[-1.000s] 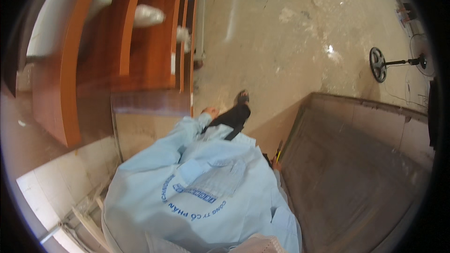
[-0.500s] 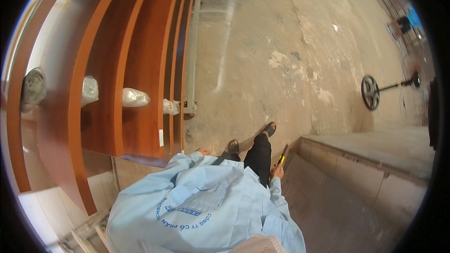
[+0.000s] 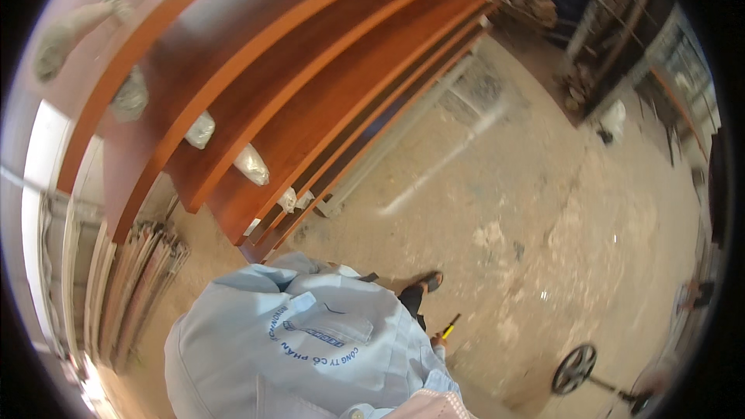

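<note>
Low at my right side, my right hand (image 3: 438,341) is closed around a slim yellow-and-black hand tool (image 3: 451,327). The tool's dark, narrow end points away from me; its exact kind is too small to make out. My left hand is hidden, with only the light-blue left sleeve (image 3: 293,261) showing. Close beyond that sleeve stands a stack of long reddish-brown boards (image 3: 310,70), spaced apart in tiers. Clear plastic-wrapped bundles (image 3: 251,165) stick out between them at the near end.
Several long panels (image 3: 128,295) lean together at the lower left. A black spoked wheel (image 3: 574,369) on a pole is at the lower right. Dark clutter (image 3: 574,0) and a white bag (image 3: 613,119) sit at the far right. Worn concrete floor (image 3: 466,209) lies ahead.
My view has swung left, so the board stack now slants up to the right and the wheel sits lower. My left hand has gone from sight; my right hand still holds the tool.
</note>
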Demonstrator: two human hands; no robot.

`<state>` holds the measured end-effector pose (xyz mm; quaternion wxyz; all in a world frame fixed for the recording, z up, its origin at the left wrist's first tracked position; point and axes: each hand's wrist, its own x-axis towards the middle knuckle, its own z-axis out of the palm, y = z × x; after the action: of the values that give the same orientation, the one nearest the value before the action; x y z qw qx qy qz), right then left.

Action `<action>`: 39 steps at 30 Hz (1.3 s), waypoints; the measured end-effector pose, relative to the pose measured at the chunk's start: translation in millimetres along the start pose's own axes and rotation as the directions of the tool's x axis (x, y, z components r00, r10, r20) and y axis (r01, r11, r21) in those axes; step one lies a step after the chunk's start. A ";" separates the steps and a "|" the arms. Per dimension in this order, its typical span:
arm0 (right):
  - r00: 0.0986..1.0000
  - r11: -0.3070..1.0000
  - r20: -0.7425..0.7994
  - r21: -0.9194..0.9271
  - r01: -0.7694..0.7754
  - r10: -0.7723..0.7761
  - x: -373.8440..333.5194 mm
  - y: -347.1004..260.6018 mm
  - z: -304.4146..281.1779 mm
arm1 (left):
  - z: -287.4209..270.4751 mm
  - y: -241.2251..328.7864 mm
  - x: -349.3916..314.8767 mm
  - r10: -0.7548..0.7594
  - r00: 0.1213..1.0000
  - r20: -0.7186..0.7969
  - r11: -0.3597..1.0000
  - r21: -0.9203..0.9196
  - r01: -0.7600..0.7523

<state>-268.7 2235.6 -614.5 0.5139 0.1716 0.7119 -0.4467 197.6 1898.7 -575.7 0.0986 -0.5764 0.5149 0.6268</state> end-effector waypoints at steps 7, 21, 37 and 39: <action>0.982 0.989 0.183 0.123 -0.077 0.053 155.1 -246.8 -39.8 | -21.8 213.2 -43.7 0.151 0.919 -0.364 0.914 -0.304 -0.270; 0.978 0.957 0.182 -0.287 -0.046 0.102 142.9 -328.9 96.9 | -242.9 447.2 -307.2 0.480 -0.482 -0.733 0.836 0.216 0.504; 0.959 0.976 -0.274 -0.216 0.013 -0.073 107.7 -479.8 129.3 | -80.7 595.5 166.6 0.447 0.792 -0.415 0.888 0.096 -0.450; 0.978 0.985 -0.171 -0.145 0.092 -0.116 109.6 -487.7 140.6 | -46.5 571.1 198.6 0.442 0.865 -0.238 0.897 0.143 -0.419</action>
<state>-575.7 1833.5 -497.6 0.4346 0.1379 0.7920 -0.4060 -245.8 1512.9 -426.5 -0.0887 -0.5205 0.6655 0.5276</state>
